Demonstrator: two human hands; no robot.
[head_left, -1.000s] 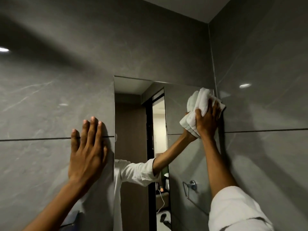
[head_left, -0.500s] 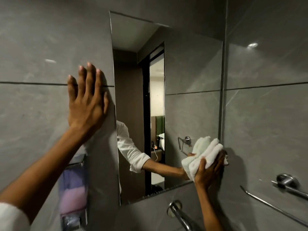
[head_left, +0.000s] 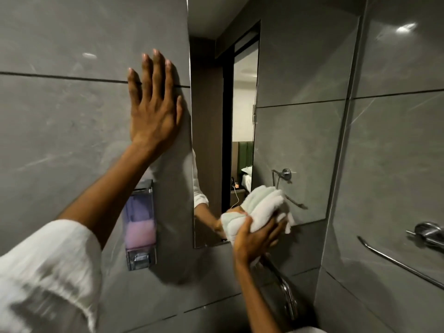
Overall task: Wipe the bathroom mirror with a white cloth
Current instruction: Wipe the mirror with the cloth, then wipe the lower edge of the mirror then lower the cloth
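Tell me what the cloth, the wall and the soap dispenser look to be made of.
Cloth: white terry towelling, going by its soft, thick folds.
Wall: large grey tiles, likely stone-look ceramic; semi-gloss, with pale veins, dark joints and lamp reflections.
Soap dispenser: see-through plastic tank showing pink liquid, with a shiny, chrome-looking base.

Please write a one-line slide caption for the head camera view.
Right hand presses a bunched white cloth on the wall mirror's lower edge; left hand lies flat on grey tile.

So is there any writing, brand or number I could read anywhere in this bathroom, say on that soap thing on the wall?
None can be read.
The soap dispenser shows no label, only clear plastic with pink liquid.
The white cloth, mirror and metal rail bear no visible text.
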